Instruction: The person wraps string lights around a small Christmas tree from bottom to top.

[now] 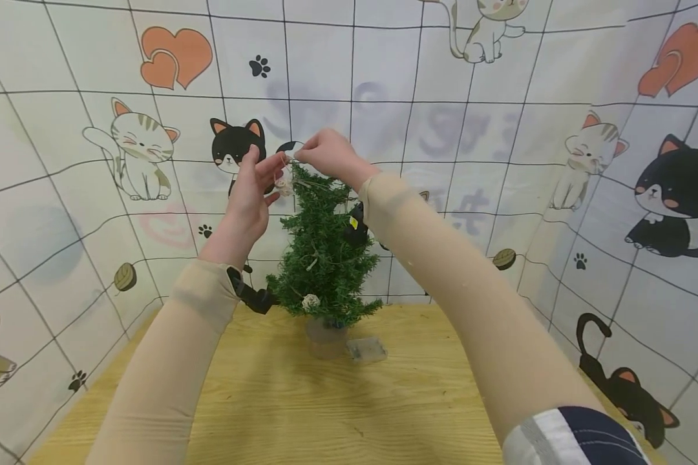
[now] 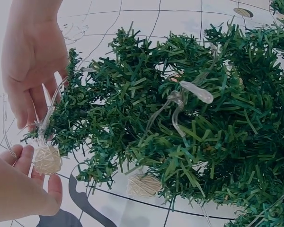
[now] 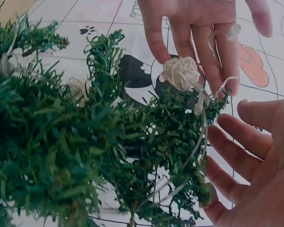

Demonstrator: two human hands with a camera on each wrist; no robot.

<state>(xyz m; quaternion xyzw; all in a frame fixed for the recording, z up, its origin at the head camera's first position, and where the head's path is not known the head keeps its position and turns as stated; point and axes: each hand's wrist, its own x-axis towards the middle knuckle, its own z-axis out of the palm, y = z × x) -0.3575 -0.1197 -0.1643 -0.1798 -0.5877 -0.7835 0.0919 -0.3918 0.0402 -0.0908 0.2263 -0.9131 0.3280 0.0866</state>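
A small artificial Christmas tree point(image 1: 326, 239) stands upright in a pale pot point(image 1: 327, 339). Both hands are at its tip. My left hand point(image 1: 250, 190) is left of the tip, its fingers extended behind a whitish woven ball point(image 3: 181, 74) on clear wire. A strand of that wire point(image 3: 213, 49) lies across the left fingers, with a small clear bulb point(image 3: 234, 31) at its end. From the other side, my right hand point(image 1: 334, 155) reaches the top twigs. In the right wrist view, the right fingers are loosely bent beside the wire, with thumb and forefinger apart.
More woven balls point(image 1: 311, 301) hang lower on the tree, and wire with an elongated clear bulb point(image 2: 197, 91) crosses the branches. A flat clear box point(image 1: 367, 349) lies right of the pot on the wooden table point(image 1: 337, 413). Cat-printed sheeting point(image 1: 384, 64) surrounds the table.
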